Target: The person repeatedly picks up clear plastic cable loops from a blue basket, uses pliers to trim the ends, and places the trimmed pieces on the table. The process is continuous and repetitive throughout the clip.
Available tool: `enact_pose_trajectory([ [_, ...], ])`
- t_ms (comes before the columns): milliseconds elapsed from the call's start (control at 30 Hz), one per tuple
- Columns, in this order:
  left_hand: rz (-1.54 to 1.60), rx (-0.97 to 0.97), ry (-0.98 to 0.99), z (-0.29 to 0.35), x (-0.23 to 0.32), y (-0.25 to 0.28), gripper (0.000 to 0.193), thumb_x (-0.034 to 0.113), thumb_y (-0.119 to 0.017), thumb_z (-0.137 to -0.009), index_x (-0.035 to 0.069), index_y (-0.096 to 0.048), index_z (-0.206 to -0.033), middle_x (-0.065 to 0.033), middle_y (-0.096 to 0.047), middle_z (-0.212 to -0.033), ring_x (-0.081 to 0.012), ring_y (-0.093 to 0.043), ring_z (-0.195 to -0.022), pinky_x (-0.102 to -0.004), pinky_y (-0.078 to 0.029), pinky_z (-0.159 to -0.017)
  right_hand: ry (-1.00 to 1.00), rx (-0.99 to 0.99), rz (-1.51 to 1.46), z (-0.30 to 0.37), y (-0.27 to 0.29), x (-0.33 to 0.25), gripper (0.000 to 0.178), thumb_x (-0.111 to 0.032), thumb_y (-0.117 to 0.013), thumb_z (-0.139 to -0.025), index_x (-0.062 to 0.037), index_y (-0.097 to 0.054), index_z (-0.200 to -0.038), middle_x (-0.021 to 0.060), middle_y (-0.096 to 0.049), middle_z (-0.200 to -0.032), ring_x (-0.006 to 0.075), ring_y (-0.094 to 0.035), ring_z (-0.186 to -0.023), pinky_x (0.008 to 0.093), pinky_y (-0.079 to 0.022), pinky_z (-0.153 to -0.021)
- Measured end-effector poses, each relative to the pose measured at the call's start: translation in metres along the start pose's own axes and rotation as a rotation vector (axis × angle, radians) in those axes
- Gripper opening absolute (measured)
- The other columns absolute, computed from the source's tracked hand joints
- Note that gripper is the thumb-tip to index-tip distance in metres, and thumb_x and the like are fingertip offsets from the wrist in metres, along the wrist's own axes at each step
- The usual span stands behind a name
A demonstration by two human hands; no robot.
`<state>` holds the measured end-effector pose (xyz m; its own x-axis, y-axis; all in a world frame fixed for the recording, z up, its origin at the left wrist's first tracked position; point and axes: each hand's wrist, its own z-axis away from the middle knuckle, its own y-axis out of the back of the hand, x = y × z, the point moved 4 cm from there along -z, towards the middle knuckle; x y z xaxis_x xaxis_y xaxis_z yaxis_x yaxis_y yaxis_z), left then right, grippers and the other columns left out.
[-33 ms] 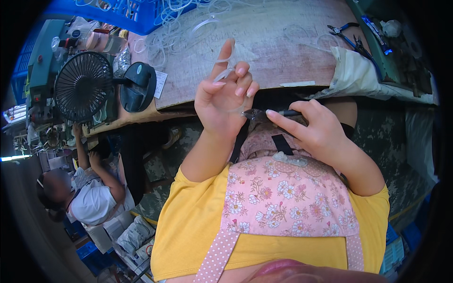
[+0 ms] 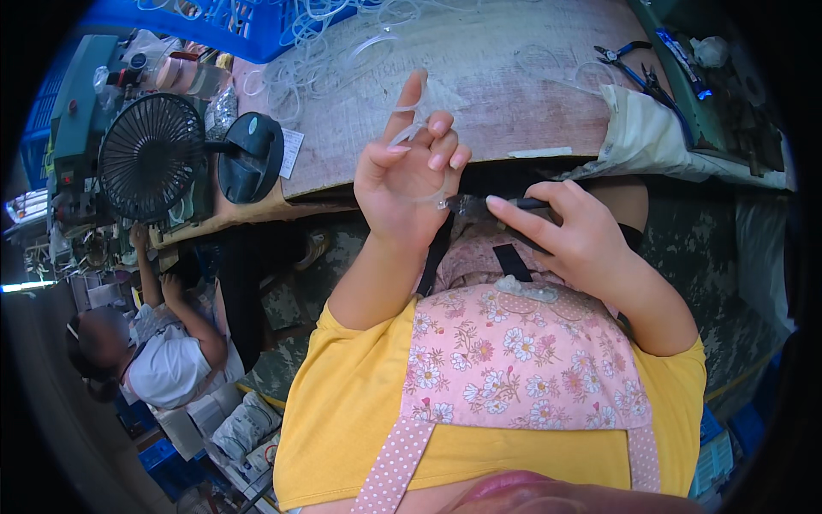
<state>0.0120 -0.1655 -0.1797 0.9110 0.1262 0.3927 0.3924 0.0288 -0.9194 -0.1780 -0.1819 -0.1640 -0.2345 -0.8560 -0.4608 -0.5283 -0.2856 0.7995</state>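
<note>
My left hand (image 2: pixel 402 184) is raised palm up before the table edge, index finger stretched out and the other fingers curled. A thin clear plastic tube (image 2: pixel 413 131) loops through its fingers and across the palm. My right hand (image 2: pixel 582 227) grips dark-handled pliers (image 2: pixel 469 206), thumb along the near side. Their tip points left, at a small shiny fitting (image 2: pixel 443 205) on the loop beside my left palm. Whether the jaws touch the fitting is too small to tell.
Clear tubes lie tangled on the worktable (image 2: pixel 488 111), beside a blue crate (image 2: pixel 248 30). A black fan (image 2: pixel 152 158) stands left. Blue-handled cutters (image 2: pixel 629 64) and a white cloth bag (image 2: pixel 638 133) lie right. Another person (image 2: pixel 175 368) sits at the left.
The pliers' tip has drawn slightly right, and the small fitting shows more plainly. My right thumb has shifted a little with it; my left hand is nearly still.
</note>
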Motion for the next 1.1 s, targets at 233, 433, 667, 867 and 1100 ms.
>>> enact_pose_trajectory([
  [233,0.046,-0.037,0.054,-0.006,-0.008,0.003,0.07,0.018,-0.05,-0.076,0.006,-0.036,-0.143,-0.0115,-0.05,-0.099,-0.0175,-0.052,-0.075,-0.0347,-0.042,-0.088,0.016,0.14,-0.064,0.0,0.001,-0.002,0.071,-0.004,-0.074,-0.059,-0.0163,-0.06,-0.127,0.0107,-0.053,-0.108,0.0275,-0.054,-0.088,0.0377,-0.045,-0.075],
  [433,-1.454,-0.221,0.291,0.001,-0.002,-0.001,0.048,0.018,-0.05,-0.09,0.0,-0.048,-0.135,-0.017,-0.052,-0.127,-0.0278,-0.053,-0.115,-0.0404,-0.037,-0.103,-0.023,0.045,-0.244,0.016,0.003,0.003,0.07,-0.009,-0.077,-0.057,-0.0115,-0.06,-0.125,0.0137,-0.052,-0.113,0.0323,-0.052,-0.097,0.0421,-0.043,-0.084],
  [667,-2.177,-0.701,-0.693,-0.081,-0.075,-0.024,0.035,0.016,-0.065,-0.082,0.013,-0.063,-0.116,-0.0106,-0.059,-0.118,-0.0291,-0.056,-0.11,-0.041,-0.045,-0.093,0.087,0.107,-0.478,0.022,0.005,-0.011,0.07,-0.013,-0.078,-0.061,-0.0138,-0.057,-0.128,0.0121,-0.052,-0.113,0.0279,-0.055,-0.089,0.0381,-0.044,-0.079],
  [867,-2.555,-0.946,-0.638,-0.13,-0.135,-0.004,0.023,0.012,-0.059,-0.076,0.007,-0.061,-0.099,-0.0098,-0.061,-0.099,-0.0262,-0.064,-0.095,-0.0365,-0.051,-0.083,-0.025,0.161,-0.443,0.037,0.012,-0.005,0.07,-0.01,-0.077,-0.062,-0.0089,-0.056,-0.128,0.0147,-0.052,-0.116,0.0313,-0.056,-0.095,0.038,-0.047,-0.08],
  [1100,-2.372,-0.466,-0.602,-0.094,-0.042,0.007,0.02,0.015,-0.055,-0.09,0.006,-0.051,-0.108,-0.0132,-0.06,-0.097,-0.0292,-0.066,-0.089,-0.035,-0.053,-0.079,-0.2,0.203,-0.666,0.049,0.015,0.016,0.073,-0.003,-0.073,-0.067,-0.0064,-0.048,-0.136,0.0144,-0.049,-0.125,0.0249,-0.056,-0.102,0.0335,-0.048,-0.085],
])
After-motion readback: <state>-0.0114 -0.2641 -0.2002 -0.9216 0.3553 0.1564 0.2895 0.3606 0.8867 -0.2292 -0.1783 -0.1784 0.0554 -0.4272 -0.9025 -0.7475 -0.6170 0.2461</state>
